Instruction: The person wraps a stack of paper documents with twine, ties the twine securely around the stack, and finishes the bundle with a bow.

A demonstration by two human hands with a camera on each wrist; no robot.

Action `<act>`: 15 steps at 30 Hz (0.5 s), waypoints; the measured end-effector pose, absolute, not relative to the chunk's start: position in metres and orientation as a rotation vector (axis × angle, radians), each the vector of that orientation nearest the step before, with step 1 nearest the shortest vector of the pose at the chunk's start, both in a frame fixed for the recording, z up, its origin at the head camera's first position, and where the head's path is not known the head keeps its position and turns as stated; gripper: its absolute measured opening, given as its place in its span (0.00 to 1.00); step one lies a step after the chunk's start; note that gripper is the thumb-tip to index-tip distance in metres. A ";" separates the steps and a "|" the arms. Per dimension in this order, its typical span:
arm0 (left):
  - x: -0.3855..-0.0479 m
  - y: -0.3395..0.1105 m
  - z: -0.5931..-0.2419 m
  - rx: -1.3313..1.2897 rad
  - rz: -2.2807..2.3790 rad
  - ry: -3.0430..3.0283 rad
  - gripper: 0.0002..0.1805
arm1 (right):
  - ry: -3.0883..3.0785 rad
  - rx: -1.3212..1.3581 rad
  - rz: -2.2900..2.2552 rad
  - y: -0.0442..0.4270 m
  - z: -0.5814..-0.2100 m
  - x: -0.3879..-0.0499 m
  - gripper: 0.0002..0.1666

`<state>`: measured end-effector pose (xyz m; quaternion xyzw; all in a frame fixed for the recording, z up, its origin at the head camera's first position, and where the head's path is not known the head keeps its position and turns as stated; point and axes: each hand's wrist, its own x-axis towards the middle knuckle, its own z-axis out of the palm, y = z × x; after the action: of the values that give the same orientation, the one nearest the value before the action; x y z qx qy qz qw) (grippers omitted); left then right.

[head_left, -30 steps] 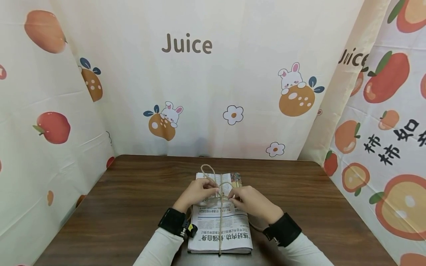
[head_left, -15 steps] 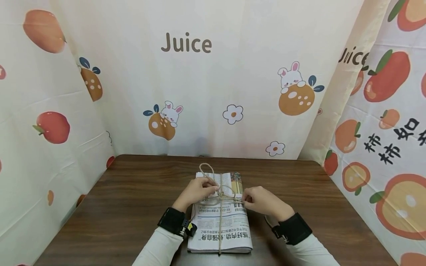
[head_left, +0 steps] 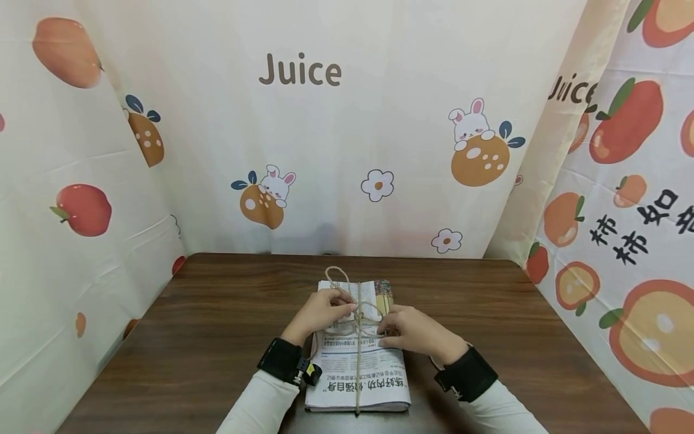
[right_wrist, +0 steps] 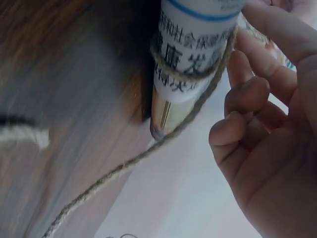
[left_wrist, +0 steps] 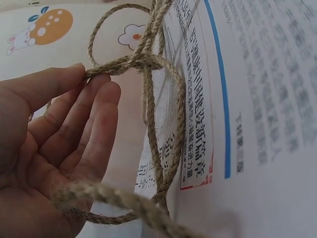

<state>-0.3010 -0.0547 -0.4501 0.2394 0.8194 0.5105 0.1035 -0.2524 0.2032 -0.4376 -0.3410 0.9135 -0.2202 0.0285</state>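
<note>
A stack of folded newspapers (head_left: 374,367) lies on the table, with twine (head_left: 358,361) running lengthwise over it and crossing at a knot (head_left: 359,316). My left hand (head_left: 322,310) pinches a strand of twine (left_wrist: 111,67) between thumb and index finger, left of the knot. A loop (head_left: 337,272) stands up behind that hand. My right hand (head_left: 414,330) is at the right of the knot, beside another loop, its thumb and fingers apart. In the right wrist view a strand (right_wrist: 163,141) passes close to its fingers; whether they touch it is unclear.
The brown wooden table (head_left: 233,337) extends around the stack. Behind it hangs a fruit-printed curtain (head_left: 325,132), with more printed cloth at both sides. A black band (head_left: 466,374) is on each wrist. A loose twine end (right_wrist: 37,135) appears in the right wrist view.
My right hand drew away to the right from the knot with the twine, then came back left toward the knot, its fingers spreading. The left hand has stayed in place.
</note>
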 end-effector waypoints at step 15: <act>-0.299 -0.056 -0.451 0.705 1.519 2.431 0.10 | 2.990 -0.958 -0.636 0.189 -0.437 -0.252 0.05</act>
<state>-0.2993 -0.0556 -0.4513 0.2378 0.8198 0.5123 0.0948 -0.2524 0.1891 -0.4373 -0.2989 0.9329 -0.1984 -0.0308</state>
